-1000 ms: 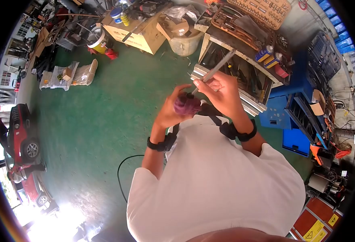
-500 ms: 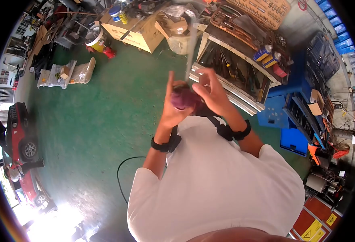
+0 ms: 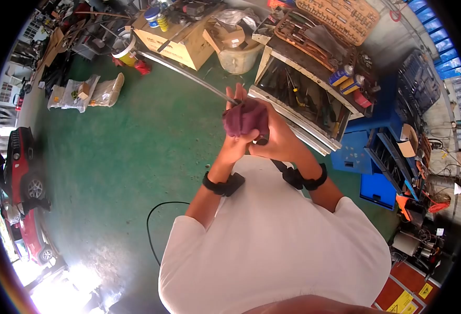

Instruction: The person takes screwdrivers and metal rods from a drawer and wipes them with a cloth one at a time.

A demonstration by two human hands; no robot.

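A crumpled purple cloth (image 3: pixel 245 118) is wrapped round the near end of a long metal rod (image 3: pixel 188 76), which points up and to the left. My left hand (image 3: pixel 235 144) grips the cloth from the left and below, with its fingertips showing beyond it. On the right side, my right hand (image 3: pixel 278 136) is closed round the cloth and a dark round end (image 3: pixel 262 140) beside the palm. Part of its fingers is hidden by the cloth.
An open drawer of tools (image 3: pixel 298 94) is just beyond my right hand under a bench (image 3: pixel 314 68). A cardboard box (image 3: pixel 175 49), a round bin (image 3: pixel 239 58) and a bucket (image 3: pixel 125 49) stand ahead. Blue cabinet (image 3: pixel 352 152) at right; black cable (image 3: pixel 149 222) on the floor.
The rod has swung from pointing up and right to pointing up and left. My right hand has moved from the rod onto the cloth, beside my left hand.
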